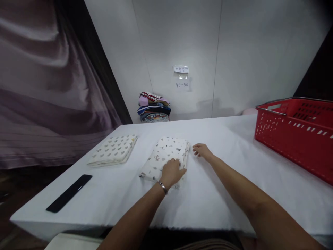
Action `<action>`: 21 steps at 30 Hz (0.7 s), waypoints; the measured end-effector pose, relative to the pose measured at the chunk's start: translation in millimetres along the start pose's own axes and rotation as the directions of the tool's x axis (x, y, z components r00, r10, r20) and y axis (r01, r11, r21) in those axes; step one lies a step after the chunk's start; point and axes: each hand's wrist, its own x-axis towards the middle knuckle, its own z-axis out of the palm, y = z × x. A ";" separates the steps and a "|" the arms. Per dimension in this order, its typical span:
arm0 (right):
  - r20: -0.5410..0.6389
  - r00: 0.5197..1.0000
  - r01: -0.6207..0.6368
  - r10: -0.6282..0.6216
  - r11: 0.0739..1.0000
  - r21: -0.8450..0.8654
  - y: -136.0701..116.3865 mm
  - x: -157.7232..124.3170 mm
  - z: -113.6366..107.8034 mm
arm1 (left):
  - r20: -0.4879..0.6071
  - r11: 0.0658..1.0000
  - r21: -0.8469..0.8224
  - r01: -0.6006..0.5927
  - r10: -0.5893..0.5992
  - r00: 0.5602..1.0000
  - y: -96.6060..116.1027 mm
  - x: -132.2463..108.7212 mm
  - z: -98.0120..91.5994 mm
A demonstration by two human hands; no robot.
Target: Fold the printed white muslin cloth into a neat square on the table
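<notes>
A folded white cloth with small scattered prints lies in the middle of the table, its layered edge facing right. My left hand, with a bracelet at the wrist, rests on the near right part of this cloth, fingers flat and thumb spread out to the side. Just off the cloth's right edge is my right hand, holding nothing, its fingers slightly bent and apart. To the left lies another folded cloth, cream with rows of grey-green prints.
The table wears a white cover. A dark flat strip lies near its left front. On the right stands a red perforated basket with a metal handle. Folded fabrics are stacked against the back wall, left of paper labels. A curtain hangs at left.
</notes>
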 end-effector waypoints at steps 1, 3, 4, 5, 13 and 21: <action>-0.031 1.000 0.007 -0.007 1.000 -0.020 -1.3 13.1 -1.0 | -0.013 1.000 0.000 0.012 -0.012 1.000 1.8 -1.7 0.2; -0.079 0.997 0.015 -0.022 0.997 -0.078 -3.0 35.2 0.2 | -0.047 1.000 0.009 0.018 -0.018 0.999 4.3 -9.0 3.3; -0.094 0.995 0.018 -0.029 0.993 -0.114 -3.5 44.2 1.9 | -0.066 1.000 0.015 0.017 -0.016 0.998 4.8 -14.1 5.9; -0.102 0.994 0.021 -0.037 0.988 -0.152 -4.0 51.9 3.9 | -0.087 1.000 0.021 0.013 -0.011 0.996 4.6 -19.9 8.8; -0.025 0.999 0.033 -0.048 0.916 -0.401 -9.9 85.2 16.9 | -0.181 0.998 -0.022 -0.052 0.047 0.982 -4.2 -56.2 17.6; 0.016 0.997 0.074 -0.076 0.874 -0.480 -16.9 92.7 18.7 | -0.183 0.997 -0.074 -0.006 -0.008 0.983 -3.7 -51.2 21.5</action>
